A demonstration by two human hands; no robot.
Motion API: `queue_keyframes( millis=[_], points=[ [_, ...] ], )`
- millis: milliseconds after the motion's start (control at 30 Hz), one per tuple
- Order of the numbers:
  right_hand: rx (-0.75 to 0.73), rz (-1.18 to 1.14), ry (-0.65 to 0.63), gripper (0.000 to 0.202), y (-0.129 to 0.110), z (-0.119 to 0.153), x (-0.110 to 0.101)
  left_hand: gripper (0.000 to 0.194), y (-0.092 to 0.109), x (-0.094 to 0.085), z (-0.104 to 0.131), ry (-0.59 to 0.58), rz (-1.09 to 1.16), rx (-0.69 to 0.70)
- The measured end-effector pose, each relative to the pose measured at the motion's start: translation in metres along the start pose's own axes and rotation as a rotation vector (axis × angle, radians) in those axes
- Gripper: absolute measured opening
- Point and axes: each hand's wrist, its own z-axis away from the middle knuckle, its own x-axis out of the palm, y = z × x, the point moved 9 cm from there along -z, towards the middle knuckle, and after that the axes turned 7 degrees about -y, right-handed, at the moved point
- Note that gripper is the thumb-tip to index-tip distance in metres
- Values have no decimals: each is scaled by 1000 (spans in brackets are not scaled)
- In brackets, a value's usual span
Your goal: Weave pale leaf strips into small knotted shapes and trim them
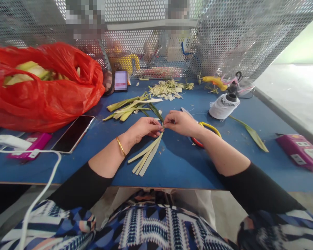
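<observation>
Both hands meet at the middle of the blue table, pinching one end of a bunch of pale leaf strips (pixel 148 156). My left hand (pixel 147 127) is closed on the bunch from the left, its thumb and finger at the gathered end. From the right, my right hand (pixel 181 122) pinches at the same spot. The strips fan out toward me, and a darker green leaf end (pixel 156 111) points away beyond the fingers. Whether thread is wound at the pinch is too small to tell. Scissors (pixel 210 127) with yellow and red handles lie partly under my right forearm.
A red plastic bag (pixel 49 93) of leaves stands at left, near a phone (pixel 74 133) and a white cable (pixel 48 184). Loose leaf strips (pixel 127 108) and scraps (pixel 167 89) lie ahead. A white thread spool (pixel 223 107), a single leaf (pixel 253 135) and a purple case (pixel 301 151) are at right.
</observation>
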Motion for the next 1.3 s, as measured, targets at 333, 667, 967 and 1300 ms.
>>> queue_keyframes(
  millis=[333, 667, 967, 1300],
  points=[
    [36, -104, -189, 10, -1, 3, 12, 27, 1, -6, 1, 72, 20, -9],
    [98, -575, -3, 35, 17, -5, 22, 19, 14, -13, 0, 146, -216, 167],
    [110, -271, 1, 27, 11, -3, 22, 14, 38, -10, 9, 308, -780, 412],
    [173, -294, 86, 17, 22, -6, 23, 18, 40, -4, 13, 367, -833, 442]
  ],
)
